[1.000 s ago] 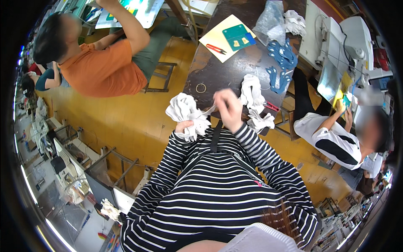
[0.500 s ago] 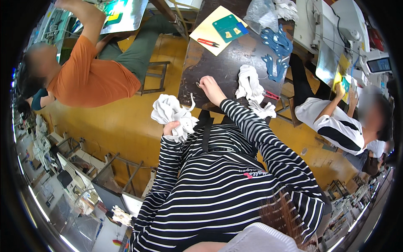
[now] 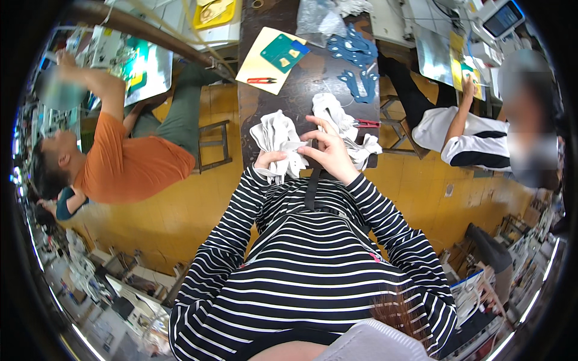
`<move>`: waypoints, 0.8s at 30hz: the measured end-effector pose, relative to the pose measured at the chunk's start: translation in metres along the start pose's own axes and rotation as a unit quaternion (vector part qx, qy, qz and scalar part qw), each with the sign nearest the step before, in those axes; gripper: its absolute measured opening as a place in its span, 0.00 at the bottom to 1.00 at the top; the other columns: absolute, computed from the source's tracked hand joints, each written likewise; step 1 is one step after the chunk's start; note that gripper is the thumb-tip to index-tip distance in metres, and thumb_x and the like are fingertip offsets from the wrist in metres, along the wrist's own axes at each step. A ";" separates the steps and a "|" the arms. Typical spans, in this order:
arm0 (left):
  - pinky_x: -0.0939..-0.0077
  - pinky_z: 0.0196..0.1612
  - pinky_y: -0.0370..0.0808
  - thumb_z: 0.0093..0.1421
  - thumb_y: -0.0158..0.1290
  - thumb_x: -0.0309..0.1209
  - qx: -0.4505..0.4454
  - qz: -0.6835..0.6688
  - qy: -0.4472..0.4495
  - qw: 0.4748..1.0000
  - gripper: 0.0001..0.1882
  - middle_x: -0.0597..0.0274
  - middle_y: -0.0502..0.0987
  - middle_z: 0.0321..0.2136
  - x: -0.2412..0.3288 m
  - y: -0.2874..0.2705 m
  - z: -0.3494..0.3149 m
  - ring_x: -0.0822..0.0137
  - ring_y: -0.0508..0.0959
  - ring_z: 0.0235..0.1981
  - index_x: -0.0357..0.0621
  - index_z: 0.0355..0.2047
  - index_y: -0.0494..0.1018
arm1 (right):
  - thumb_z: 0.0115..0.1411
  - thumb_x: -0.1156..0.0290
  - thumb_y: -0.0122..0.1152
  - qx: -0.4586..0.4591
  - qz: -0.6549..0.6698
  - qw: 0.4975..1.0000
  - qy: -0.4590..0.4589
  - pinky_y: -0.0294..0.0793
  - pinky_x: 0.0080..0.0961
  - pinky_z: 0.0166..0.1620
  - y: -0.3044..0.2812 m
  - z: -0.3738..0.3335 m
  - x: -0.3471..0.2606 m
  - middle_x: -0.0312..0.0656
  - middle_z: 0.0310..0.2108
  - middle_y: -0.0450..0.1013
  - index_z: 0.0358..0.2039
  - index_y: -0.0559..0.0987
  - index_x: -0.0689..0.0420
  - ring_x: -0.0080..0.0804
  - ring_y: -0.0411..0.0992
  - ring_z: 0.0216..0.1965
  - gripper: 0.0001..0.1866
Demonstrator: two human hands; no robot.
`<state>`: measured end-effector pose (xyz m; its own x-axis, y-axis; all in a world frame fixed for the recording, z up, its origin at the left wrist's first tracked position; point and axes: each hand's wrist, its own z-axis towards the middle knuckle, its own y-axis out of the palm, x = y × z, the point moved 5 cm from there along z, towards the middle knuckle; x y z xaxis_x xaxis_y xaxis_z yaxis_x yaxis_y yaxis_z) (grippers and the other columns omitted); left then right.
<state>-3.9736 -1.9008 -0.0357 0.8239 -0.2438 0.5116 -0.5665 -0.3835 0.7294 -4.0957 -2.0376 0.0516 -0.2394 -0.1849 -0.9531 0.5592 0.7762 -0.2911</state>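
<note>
A bundle of layered white fabric pieces (image 3: 277, 133) is gripped low down in my left hand (image 3: 269, 159), close to the table's near edge. Their loose ends fan upward and to the left. My right hand (image 3: 332, 153) meets the bundle's right side, thumb and index finger at the edge of one white piece while the other fingers are spread. Just beyond that hand lies a second pile of white fabric pieces (image 3: 328, 108), partly covered by my fingers. Red-handled thread snips (image 3: 367, 123) rest beside this pile.
On the dark table (image 3: 253, 105) lie a yellow sheet (image 3: 256, 60), a green template (image 3: 282, 53), red snips (image 3: 262, 80), blue fabric pieces (image 3: 358, 84) and a clear plastic bag (image 3: 319, 21). People in an orange shirt (image 3: 132, 162) and a white shirt (image 3: 433, 129) sit at either side.
My right hand has come back from above the table to the bundle, which my left hand has moved rightward in the picture. The whole view has shifted, bringing the table more central.
</note>
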 end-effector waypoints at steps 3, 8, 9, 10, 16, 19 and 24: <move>0.60 0.52 0.75 0.57 0.51 0.36 -0.006 -0.039 -0.039 0.998 0.32 0.42 0.75 0.47 -0.003 -0.012 0.019 0.51 0.79 0.45 0.26 0.57 0.59 | 0.51 0.70 0.69 0.064 0.029 0.995 0.068 0.62 0.15 0.26 -0.011 -0.017 0.008 0.41 0.49 0.70 0.30 0.79 0.60 0.14 0.60 0.20 0.09; 0.59 0.52 0.75 0.64 0.47 0.36 0.052 -0.090 -0.046 0.994 0.24 0.45 0.75 0.46 -0.004 -0.041 0.062 0.53 0.77 0.48 0.31 0.55 0.63 | 0.54 0.74 0.66 0.131 -0.016 0.990 0.054 0.61 0.13 0.24 -0.039 -0.042 0.009 0.37 0.42 0.72 0.29 0.76 0.62 0.15 0.60 0.20 0.08; 0.59 0.52 0.76 0.65 0.47 0.36 0.011 -0.111 -0.049 0.993 0.23 0.47 0.76 0.45 -0.002 -0.049 0.073 0.53 0.77 0.47 0.33 0.55 0.64 | 0.54 0.74 0.66 0.136 -0.020 0.989 0.050 0.61 0.13 0.23 -0.043 -0.045 0.012 0.37 0.41 0.72 0.29 0.76 0.62 0.15 0.62 0.20 0.07; 0.58 0.51 0.76 0.66 0.46 0.35 -0.031 -0.132 -0.050 0.989 0.21 0.48 0.76 0.45 -0.002 -0.062 0.085 0.54 0.78 0.46 0.35 0.55 0.65 | 0.54 0.74 0.65 0.152 -0.016 0.987 0.056 0.62 0.14 0.23 -0.047 -0.048 0.015 0.36 0.39 0.73 0.29 0.76 0.62 0.16 0.64 0.21 0.07; 0.65 0.45 0.78 0.60 0.56 0.41 0.157 0.014 -0.116 0.981 0.23 0.55 0.80 0.40 -0.022 -0.142 0.128 0.59 0.81 0.41 0.40 0.50 0.71 | 0.56 0.71 0.64 0.128 -0.109 0.975 0.143 0.69 0.21 0.27 -0.056 -0.054 0.042 0.41 0.26 0.77 0.32 0.79 0.60 0.26 0.71 0.21 0.07; 0.65 0.48 0.77 0.58 0.59 0.44 0.226 0.018 -0.118 0.967 0.29 0.52 0.78 0.44 -0.028 -0.162 0.133 0.58 0.79 0.44 0.39 0.54 0.69 | 0.56 0.70 0.63 0.126 -0.104 0.978 0.128 0.71 0.24 0.30 -0.055 -0.050 0.052 0.43 0.26 0.78 0.35 0.80 0.59 0.30 0.74 0.24 0.08; 0.58 0.60 0.64 0.39 0.70 0.50 0.456 0.415 -0.081 0.783 0.48 0.42 0.65 0.56 0.003 -0.160 0.100 0.49 0.66 0.58 0.40 0.58 0.65 | 0.57 0.68 0.62 0.043 -0.093 0.986 0.134 0.73 0.27 0.34 -0.053 -0.030 0.056 0.44 0.27 0.78 0.36 0.80 0.58 0.36 0.76 0.26 0.09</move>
<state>-3.8788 -1.9293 -0.1969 0.2122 -0.8278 0.5194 -0.7195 -0.4920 -0.4901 -4.1625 -2.0715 0.0164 -0.5384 -0.1436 -0.8304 0.5488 0.6880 -0.4748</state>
